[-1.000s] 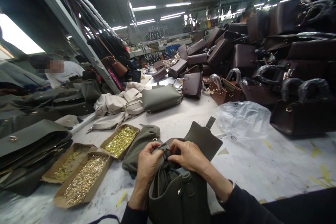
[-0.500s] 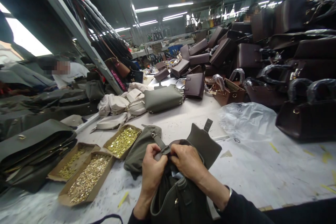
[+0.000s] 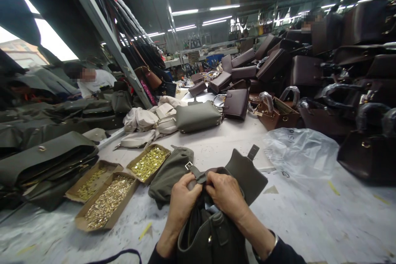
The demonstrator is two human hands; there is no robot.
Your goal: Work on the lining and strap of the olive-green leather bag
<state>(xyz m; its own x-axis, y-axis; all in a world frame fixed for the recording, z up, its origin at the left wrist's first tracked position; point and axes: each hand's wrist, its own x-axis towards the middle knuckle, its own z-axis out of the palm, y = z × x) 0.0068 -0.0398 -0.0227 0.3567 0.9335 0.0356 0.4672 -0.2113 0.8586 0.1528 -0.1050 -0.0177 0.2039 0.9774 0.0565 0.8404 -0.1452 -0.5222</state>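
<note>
Workshop table, white and scuffed, under strip lights, bags heaped all round. Left hand and right hand meet at the mouth of an olive bag at the near edge, fingers curled and pinching its strap between them; the strap's buckle sits just beyond the left thumb and the bag's flap lies open behind the right. Farther left, three trays of brass fittings; right, a clear plastic sheet; beyond, a grey bag and maroon bags.
</note>
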